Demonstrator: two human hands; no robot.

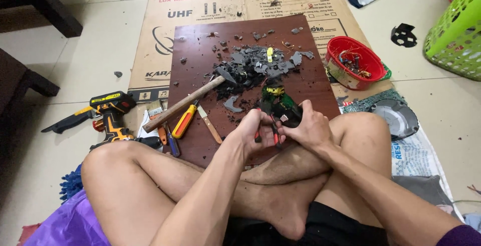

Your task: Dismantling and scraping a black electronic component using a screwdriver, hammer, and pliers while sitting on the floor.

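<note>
Sitting cross-legged at a dark wooden board (198, 141), the person is gripping red-handled pliers (274, 137) in the left hand (255, 131), fingers curled tightly around the handles. The right hand (310, 126) is clamping a green-and-black electronic part (280, 103) over the board's near edge, fingers wrapped around it. Beyond it, grey broken fragments (260, 65) are lying in a heap, with a wooden-handled hammer (183, 103) beside them.
</note>
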